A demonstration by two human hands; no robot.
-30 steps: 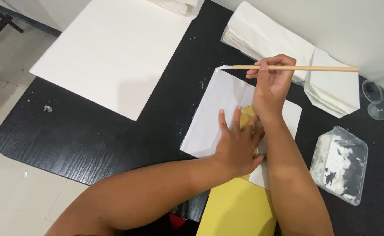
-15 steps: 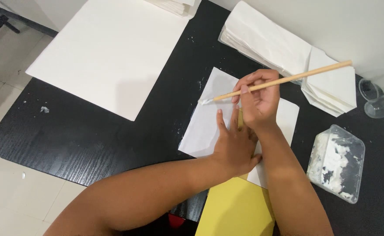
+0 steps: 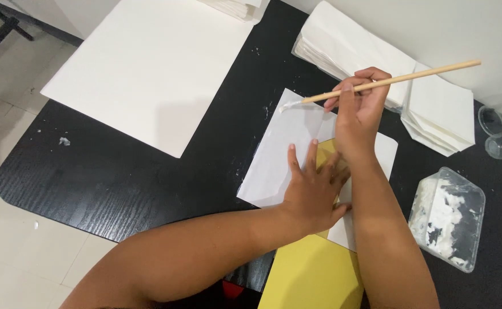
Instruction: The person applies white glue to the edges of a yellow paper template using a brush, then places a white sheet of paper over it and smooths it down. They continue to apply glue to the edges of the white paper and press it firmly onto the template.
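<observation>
Seen from above, a black desk [image 3: 119,171] carries a white sheet [image 3: 279,166]. The left hand [image 3: 314,191] lies flat on it, fingers spread, pinning it. The right hand [image 3: 359,114] is closed round a wooden brush [image 3: 388,83], its white-tipped end touching the sheet's top edge. A clear tub of white paste [image 3: 448,220] sits nearby.

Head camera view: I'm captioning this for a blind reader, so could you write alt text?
The right hand holds a thin wooden brush over a white sheet on a black table, while the left hand presses the sheet flat. A clear tub of white paste sits nearby.
</observation>
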